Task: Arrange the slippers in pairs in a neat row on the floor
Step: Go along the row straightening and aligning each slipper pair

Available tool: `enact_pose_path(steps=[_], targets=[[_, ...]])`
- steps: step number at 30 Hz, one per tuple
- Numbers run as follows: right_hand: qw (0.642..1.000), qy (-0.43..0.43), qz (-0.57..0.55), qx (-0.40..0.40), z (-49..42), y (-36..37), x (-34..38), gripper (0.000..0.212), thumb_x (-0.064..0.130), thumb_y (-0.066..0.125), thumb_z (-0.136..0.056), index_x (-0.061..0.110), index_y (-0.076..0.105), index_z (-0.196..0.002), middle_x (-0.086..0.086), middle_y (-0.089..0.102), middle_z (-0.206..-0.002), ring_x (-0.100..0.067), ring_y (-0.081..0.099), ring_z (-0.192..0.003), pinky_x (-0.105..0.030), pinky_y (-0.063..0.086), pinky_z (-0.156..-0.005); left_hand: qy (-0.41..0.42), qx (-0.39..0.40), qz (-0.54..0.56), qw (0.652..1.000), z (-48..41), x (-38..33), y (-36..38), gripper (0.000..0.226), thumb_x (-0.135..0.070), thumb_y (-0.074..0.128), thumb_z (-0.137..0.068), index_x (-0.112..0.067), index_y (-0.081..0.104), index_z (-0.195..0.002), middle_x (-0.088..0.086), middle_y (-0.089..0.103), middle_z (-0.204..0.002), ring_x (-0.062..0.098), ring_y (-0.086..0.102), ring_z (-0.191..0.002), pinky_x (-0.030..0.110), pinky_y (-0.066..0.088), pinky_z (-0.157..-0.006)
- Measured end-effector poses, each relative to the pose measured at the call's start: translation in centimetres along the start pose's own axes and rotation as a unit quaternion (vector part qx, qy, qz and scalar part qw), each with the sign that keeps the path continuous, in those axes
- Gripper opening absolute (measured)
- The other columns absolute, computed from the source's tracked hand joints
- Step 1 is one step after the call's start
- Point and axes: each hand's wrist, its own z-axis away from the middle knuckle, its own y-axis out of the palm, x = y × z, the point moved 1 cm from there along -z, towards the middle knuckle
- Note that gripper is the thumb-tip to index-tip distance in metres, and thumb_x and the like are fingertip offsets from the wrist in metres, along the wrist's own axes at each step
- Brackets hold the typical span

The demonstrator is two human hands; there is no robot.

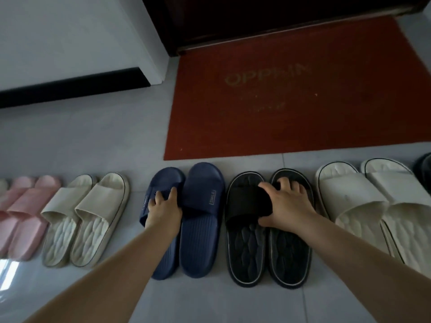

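Note:
Slippers stand in a row of pairs on the grey tile floor. My left hand (pixel 164 206) grips the strap of the left navy slipper (pixel 163 259); its mate (pixel 201 220) lies right beside it. My right hand (pixel 285 203) spreads over the straps of the black pair (pixel 268 255), fingers on the right one, thumb on the left one. Left of the navy pair sit a cream pair (pixel 86 217) and a pink pair (pixel 25 210). A white pair (pixel 373 201) lies to the right.
A red doormat (pixel 291 96) lies just beyond the row, in front of a dark door (pixel 256 17). A white wall with a black skirting (pixel 70 87) runs at the back left. A dark slipper (pixel 424 171) shows at the right edge.

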Motion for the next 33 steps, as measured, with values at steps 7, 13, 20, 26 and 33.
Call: enact_pose_path(steps=[7,13,20,26,33], targets=[[1.000,0.021,0.009,0.019,0.3,-1.4,1.2,0.091,0.059,0.066,-0.062,0.036,0.023,-0.139,-0.013,0.028,-0.138,-0.038,0.030,-0.127,-0.047,0.025,-0.109,-0.004,-0.026,0.037,0.999,0.1,3.0,-0.1,0.053,-0.023,0.030,-0.099,-0.023,0.009,-0.149,0.021,0.007,-0.155,0.040,0.008,-0.143,0.047,0.022,-0.113],[0.998,0.050,-0.002,0.029,0.2,-2.5,0.7,0.094,0.056,0.071,-0.062,0.036,0.022,-0.140,-0.014,0.028,-0.139,-0.038,0.029,-0.128,-0.045,0.027,-0.108,0.016,-0.038,0.056,0.998,-0.5,3.0,0.3,0.053,-0.020,0.033,-0.097,-0.029,0.017,-0.147,0.019,0.005,-0.156,0.039,0.003,-0.143,0.051,0.021,-0.112],[0.998,0.045,-0.051,-0.012,4.6,-3.0,-5.6,0.112,0.049,0.075,-0.061,0.032,0.004,-0.147,-0.014,0.003,-0.156,-0.033,-0.001,-0.144,-0.048,0.003,-0.116,0.014,0.045,-0.085,0.995,-1.3,-1.9,-2.6,0.080,-0.031,0.049,-0.089,-0.018,-0.003,-0.148,0.017,0.002,-0.157,0.040,0.003,-0.143,0.056,0.010,-0.116],[0.914,0.330,-0.143,-0.187,10.3,-3.5,-15.6,0.085,0.039,0.069,-0.074,0.026,0.020,-0.143,-0.014,0.024,-0.141,-0.038,0.032,-0.125,-0.043,0.034,-0.102,0.344,-0.098,0.014,0.934,3.7,-12.2,-1.8,0.060,-0.028,0.060,-0.082,-0.022,0.039,-0.138,0.012,0.049,-0.134,0.033,0.043,-0.123,0.043,0.037,-0.105],[0.917,0.281,-0.205,-0.194,8.5,-2.2,-14.7,0.046,0.022,0.046,-0.091,0.027,0.038,-0.136,-0.008,0.017,-0.145,-0.016,0.049,-0.101,-0.033,0.041,-0.086,0.308,0.062,-0.088,0.945,6.2,-18.2,5.9,0.087,-0.017,0.052,-0.091,-0.060,-0.011,-0.135,-0.001,-0.030,-0.153,0.039,-0.027,-0.139,0.067,-0.007,-0.108]])
